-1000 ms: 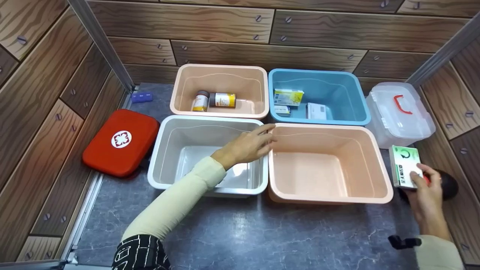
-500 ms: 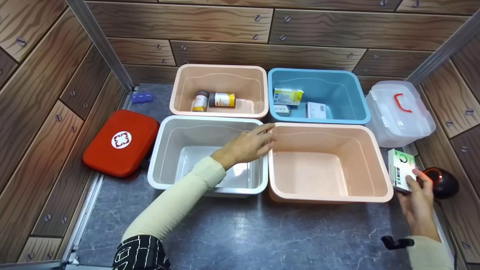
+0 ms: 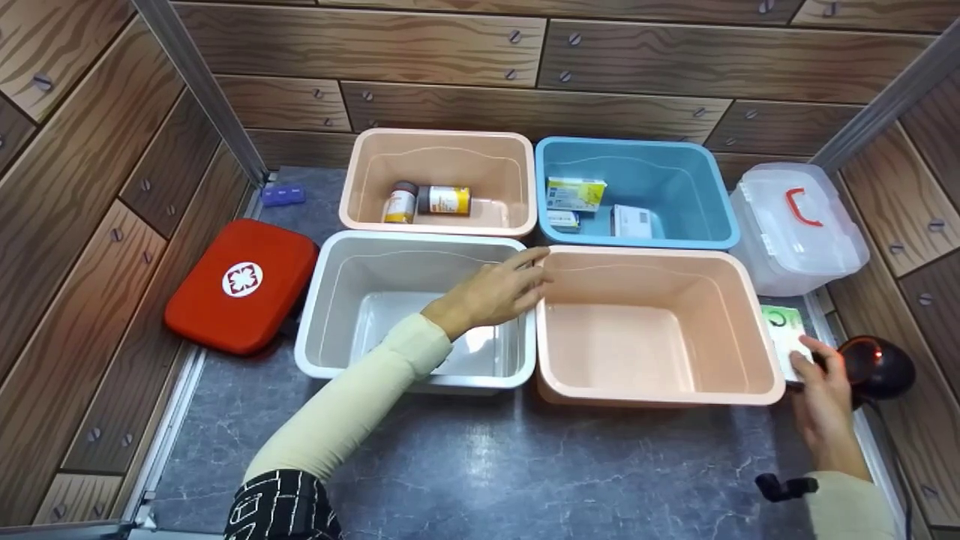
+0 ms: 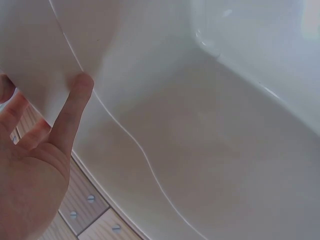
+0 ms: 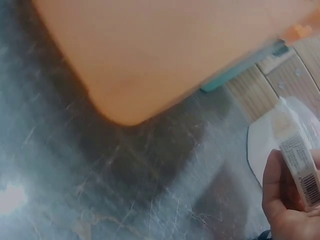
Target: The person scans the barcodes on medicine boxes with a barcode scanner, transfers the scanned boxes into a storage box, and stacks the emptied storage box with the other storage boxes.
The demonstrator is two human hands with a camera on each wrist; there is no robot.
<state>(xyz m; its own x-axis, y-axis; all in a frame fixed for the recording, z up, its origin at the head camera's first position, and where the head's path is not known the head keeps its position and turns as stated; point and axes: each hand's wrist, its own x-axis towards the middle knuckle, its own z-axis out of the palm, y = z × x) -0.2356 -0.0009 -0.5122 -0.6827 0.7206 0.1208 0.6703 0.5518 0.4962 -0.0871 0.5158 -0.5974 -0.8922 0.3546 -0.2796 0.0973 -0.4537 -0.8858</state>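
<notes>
My right hand (image 3: 823, 401) holds a white and green medicine box (image 3: 784, 341) just right of the front peach bin (image 3: 660, 401), partly over its rim from the head camera's angle. In the right wrist view the box's narrow side (image 5: 300, 167) shows print and a barcode, with the thumb and fingers on either side. To the right stands a black round device (image 3: 881, 367) with a glowing orange-red light, likely a scanner. My left hand (image 3: 487, 296) rests at the rim of the grey bin (image 3: 322, 315), fingers extended over it, thumb (image 4: 80, 90) against the inner wall.
A rear peach bin (image 3: 360, 172) holds two bottles (image 3: 446, 199). The blue bin (image 3: 675, 195) holds several medicine boxes (image 3: 576, 193). A clear case (image 3: 817, 247) with a red handle stands right; a red first-aid case (image 3: 240, 285) and purple pill box (image 3: 283, 196) lie left.
My right hand has carried the medicine box left, away from the black device and toward the front peach bin. The left hand has stayed in place.
</notes>
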